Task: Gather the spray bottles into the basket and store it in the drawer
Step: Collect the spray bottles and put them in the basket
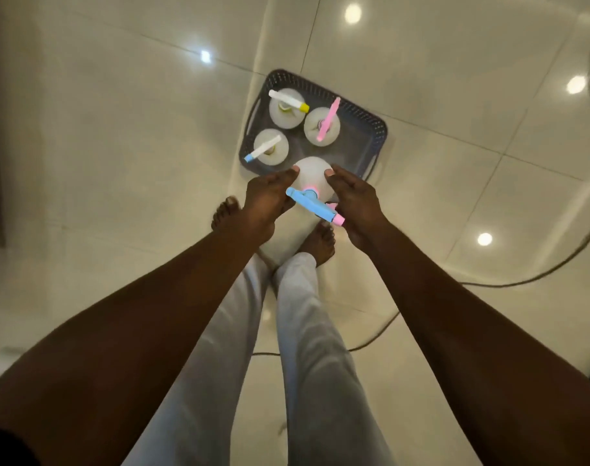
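In basket (367,142): 3 bottles (286,109); 4th bottle (312,173) btwn hands (263,200).

Holding the fourth spray bottle over the basket

I am standing barefoot on the glossy tiled floor (118,163), gripping a white bottle with a blue and pink sprayer (312,176) between my left hand (265,200) and right hand (352,200), at the near edge of the dark perforated basket (371,129). Three white bottles are standing upright inside it: a yellow-tipped one (287,109), a pink-topped one (322,127) and a blue-tipped one (270,148). A dark cable (522,280) is lying across the floor to my right.
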The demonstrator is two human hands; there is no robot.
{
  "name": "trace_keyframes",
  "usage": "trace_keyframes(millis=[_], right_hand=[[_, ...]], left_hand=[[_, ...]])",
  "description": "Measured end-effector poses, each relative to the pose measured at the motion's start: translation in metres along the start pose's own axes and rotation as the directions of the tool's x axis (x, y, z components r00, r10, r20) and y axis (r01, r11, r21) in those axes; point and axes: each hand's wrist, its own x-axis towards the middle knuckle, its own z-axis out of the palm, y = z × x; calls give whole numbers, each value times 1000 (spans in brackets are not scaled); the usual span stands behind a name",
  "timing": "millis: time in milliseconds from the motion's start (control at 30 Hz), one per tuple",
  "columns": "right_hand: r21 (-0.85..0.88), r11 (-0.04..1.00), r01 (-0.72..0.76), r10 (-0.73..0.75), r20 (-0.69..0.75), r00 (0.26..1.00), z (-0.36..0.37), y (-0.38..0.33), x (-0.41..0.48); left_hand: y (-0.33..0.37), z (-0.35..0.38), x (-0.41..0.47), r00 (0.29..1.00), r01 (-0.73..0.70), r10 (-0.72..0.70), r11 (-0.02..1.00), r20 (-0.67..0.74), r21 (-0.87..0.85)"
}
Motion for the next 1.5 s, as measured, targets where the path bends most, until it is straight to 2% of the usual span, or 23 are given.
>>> trace_keyframes(millis=[200,367,700,833,933,1067,1233,1367,1500], right_hand=[[68,990,-123,120,40,992,5,18,94],[41,974,-223,220,63,973,7,32,147],[11,978,-207,207,30,978,10,46,200],[133,958,-254,241,107,965,13,51,199],[239,939,-248,230,102,968,13,54,199],[235,923,-305,306,31,951,11,52,180],[293,901,-320,354,-71,932,7,56,118],[259,911,-322,342,-37,939,17,49,40],[116,963,-244,245,5,970,37,18,-51]], left_hand=[[-25,11,87,999,29,-30,999,-19,-40],[-41,19,128,996,71,-71,997,-49,-9],[-50,33,163,995,90,-93,994,-40,-57],[-53,32,173,993,78,-85,993,-80,-85],[-54,31,173,995,66,-74,991,-62,-115],[-52,22,158,996,60,-67,992,-56,-109],[-49,9,104,983,147,-154,986,-98,-73],[-39,-10,42,974,197,-206,976,-93,-98],[-15,-37,-33,982,145,-154,986,-108,-87]])
